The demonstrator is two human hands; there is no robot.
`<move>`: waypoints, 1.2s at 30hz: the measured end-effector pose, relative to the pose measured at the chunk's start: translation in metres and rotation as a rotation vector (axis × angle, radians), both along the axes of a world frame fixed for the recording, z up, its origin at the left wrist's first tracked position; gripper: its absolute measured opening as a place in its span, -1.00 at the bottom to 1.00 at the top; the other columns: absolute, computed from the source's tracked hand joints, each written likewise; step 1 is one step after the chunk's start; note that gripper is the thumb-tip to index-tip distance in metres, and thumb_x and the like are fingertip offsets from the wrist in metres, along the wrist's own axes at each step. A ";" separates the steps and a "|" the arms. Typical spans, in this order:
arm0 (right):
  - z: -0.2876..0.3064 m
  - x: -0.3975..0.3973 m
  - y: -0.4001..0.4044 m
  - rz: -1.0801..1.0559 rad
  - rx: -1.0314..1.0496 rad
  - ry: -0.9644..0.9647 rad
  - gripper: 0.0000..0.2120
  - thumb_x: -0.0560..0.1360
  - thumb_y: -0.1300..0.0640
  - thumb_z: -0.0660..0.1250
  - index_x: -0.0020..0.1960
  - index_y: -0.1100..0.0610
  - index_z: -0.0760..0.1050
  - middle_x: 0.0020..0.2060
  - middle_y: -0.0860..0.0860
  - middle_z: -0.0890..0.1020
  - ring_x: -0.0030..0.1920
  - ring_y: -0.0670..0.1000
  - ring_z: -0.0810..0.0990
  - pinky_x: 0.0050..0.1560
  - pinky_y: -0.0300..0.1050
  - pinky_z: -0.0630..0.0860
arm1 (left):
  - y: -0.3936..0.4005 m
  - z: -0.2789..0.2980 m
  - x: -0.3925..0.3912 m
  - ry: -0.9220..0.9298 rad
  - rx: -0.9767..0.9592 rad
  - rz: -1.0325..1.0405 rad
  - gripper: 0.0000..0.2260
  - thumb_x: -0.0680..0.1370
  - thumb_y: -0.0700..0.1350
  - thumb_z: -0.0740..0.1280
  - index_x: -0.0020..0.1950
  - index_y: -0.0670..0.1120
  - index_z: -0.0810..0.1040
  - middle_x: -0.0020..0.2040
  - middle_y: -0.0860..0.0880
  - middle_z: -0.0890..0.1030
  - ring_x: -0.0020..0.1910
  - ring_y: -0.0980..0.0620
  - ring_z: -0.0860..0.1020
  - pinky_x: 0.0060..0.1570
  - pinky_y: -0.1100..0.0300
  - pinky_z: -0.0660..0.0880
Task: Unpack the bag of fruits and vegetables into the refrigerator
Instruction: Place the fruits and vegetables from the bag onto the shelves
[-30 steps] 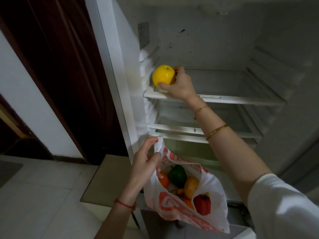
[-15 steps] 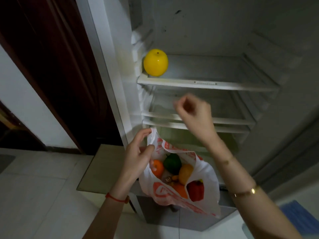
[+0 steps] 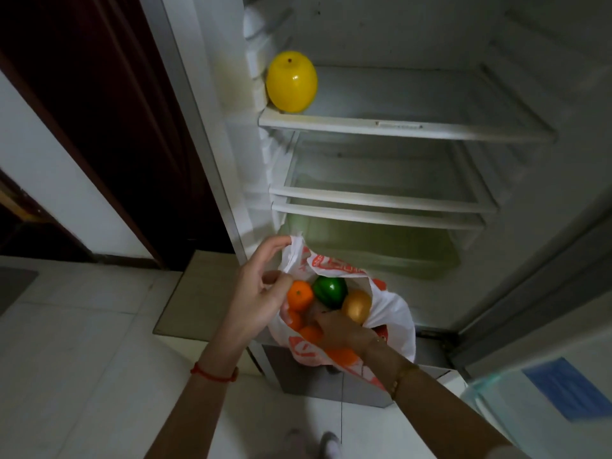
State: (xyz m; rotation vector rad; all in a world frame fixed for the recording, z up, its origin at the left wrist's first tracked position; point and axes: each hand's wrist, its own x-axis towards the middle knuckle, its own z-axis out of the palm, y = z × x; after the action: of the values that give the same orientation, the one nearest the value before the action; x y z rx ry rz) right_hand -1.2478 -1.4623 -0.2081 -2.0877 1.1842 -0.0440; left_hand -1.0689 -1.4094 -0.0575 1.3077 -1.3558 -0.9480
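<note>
White plastic printed with orange-red makes up the shopping bag [image 3: 390, 313], which hangs open just in front of the refrigerator's [image 3: 563, 200] lower section. The left hand [image 3: 258, 293] pinches the bag's upper left edge, with the thumb and fingers curled onto the plastic and holding the mouth wide. The right hand [image 3: 337, 329] reaches down into the bag among the produce; its fingers are buried between the fruits, so whether they are apart or clamped on anything cannot be told.

Inside the bag sit a small orange [image 3: 299, 294] at the left, touching the left hand's fingers, a green bell pepper [image 3: 329, 291] beside it, and a golden-yellow rounded fruit [image 3: 356, 306] to the right of the pepper. More orange fruits lie lower, partly hidden by the right hand.

A glossy yellow fruit [image 3: 291, 81] stands on the top shelf [image 3: 397, 125] at its front left corner, close against the left inner wall. Two more shelves lie below it, and a pale green crisper drawer [image 3: 381, 250] sits beneath them, just behind the bag.

A red string bracelet [image 3: 213, 376] circles the left wrist and a thin gold bracelet [image 3: 402, 376] the right.
</note>
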 end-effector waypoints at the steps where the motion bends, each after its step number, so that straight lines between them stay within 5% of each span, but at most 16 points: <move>1: -0.005 -0.001 0.004 -0.054 0.032 -0.031 -0.57 0.51 -0.40 0.12 0.30 -0.26 0.33 0.10 -0.10 0.59 0.05 -0.04 0.58 0.03 0.01 0.60 | 0.000 0.000 0.000 -0.001 0.001 -0.001 -0.55 0.53 -0.44 0.22 0.34 -0.07 0.43 -0.05 -0.11 0.62 -0.55 -0.07 0.50 -0.57 -0.16 0.52; 6: -0.004 0.004 0.007 -0.078 0.078 -0.053 -0.51 0.46 -0.44 0.19 0.33 -0.31 0.29 0.13 -0.14 0.54 0.05 -0.07 0.52 -0.02 -0.03 0.54 | 0.001 0.001 0.000 -0.007 0.005 -0.004 -0.55 0.53 -0.43 0.22 0.34 -0.05 0.43 0.04 -0.08 0.62 -0.55 -0.08 0.50 -0.57 -0.12 0.52; 10: 0.025 0.000 -0.017 0.004 0.059 0.036 -0.51 0.48 -0.17 0.37 0.33 -0.07 0.32 0.25 -0.05 0.49 0.11 -0.09 0.43 0.23 -0.10 0.41 | -0.001 0.007 -0.001 -0.012 0.013 -0.007 -0.53 0.52 -0.43 0.22 0.35 -0.03 0.42 0.02 -0.14 0.61 -0.55 -0.03 0.49 -0.54 -0.04 0.55; 15: 0.106 -0.030 -0.030 -0.177 0.033 -0.298 -0.37 0.36 0.02 0.55 0.32 -0.05 0.31 0.17 -0.10 0.45 0.16 -0.08 0.46 0.04 -0.28 0.44 | -0.007 0.010 -0.005 -0.033 -0.008 0.022 -0.56 0.53 -0.41 0.24 0.33 -0.02 0.44 0.33 0.06 0.50 -0.39 0.01 0.61 -0.42 0.02 0.56; 17: 0.138 -0.045 -0.031 -0.213 0.071 -0.442 -0.33 0.33 0.03 0.56 0.33 -0.01 0.30 0.18 -0.08 0.46 0.15 -0.03 0.51 -0.06 -0.26 0.53 | -0.014 0.010 -0.006 -0.034 -0.016 0.030 -0.55 0.52 -0.41 0.24 0.33 -0.03 0.44 0.33 0.06 0.49 -0.32 0.17 0.62 -0.34 -0.05 0.57; 22: 0.214 -0.057 -0.045 -0.304 -0.258 -0.699 -0.35 0.35 0.04 0.54 0.33 -0.06 0.30 0.24 -0.18 0.40 0.18 -0.08 0.51 0.02 -0.23 0.57 | -0.034 0.015 -0.013 -0.033 0.011 0.034 -0.55 0.52 -0.44 0.23 0.35 -0.10 0.44 0.12 0.07 0.57 -0.28 0.47 0.54 -0.27 0.47 0.51; 25: 0.249 -0.051 -0.068 -0.397 -0.521 -0.784 -0.34 0.36 0.08 0.57 0.36 0.01 0.33 0.30 -0.07 0.42 0.21 -0.06 0.51 0.11 -0.25 0.53 | -0.041 0.020 -0.018 -0.042 0.013 0.042 -0.57 0.54 -0.41 0.23 0.36 -0.10 0.43 0.23 0.06 0.51 -0.31 0.51 0.52 -0.31 0.55 0.45; 31: 0.290 -0.031 -0.125 -0.419 -0.818 -0.645 -0.27 0.31 0.04 0.57 0.39 0.09 0.33 0.31 0.04 0.42 0.28 0.05 0.44 0.24 -0.02 0.48 | -0.049 0.021 -0.022 -0.034 0.003 0.062 -0.58 0.55 -0.39 0.23 0.38 -0.11 0.41 0.32 0.01 0.47 -0.33 0.53 0.50 -0.33 0.57 0.41; 36: 0.299 -0.001 -0.163 -0.359 -0.807 -0.529 -0.22 0.32 0.15 0.56 0.44 0.17 0.28 0.34 0.14 0.39 0.32 0.12 0.42 0.18 -0.21 0.32 | -0.048 0.023 -0.019 -0.034 0.013 0.072 -0.58 0.56 -0.39 0.23 0.37 -0.08 0.41 0.33 0.05 0.44 -0.39 0.46 0.52 -0.38 0.52 0.45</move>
State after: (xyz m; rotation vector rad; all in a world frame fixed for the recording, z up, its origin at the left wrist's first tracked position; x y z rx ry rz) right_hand -1.2484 -1.6253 0.0914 -2.2325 1.2923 -1.3455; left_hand -1.0880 -1.4577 -0.0342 1.3793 -1.3214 -0.8905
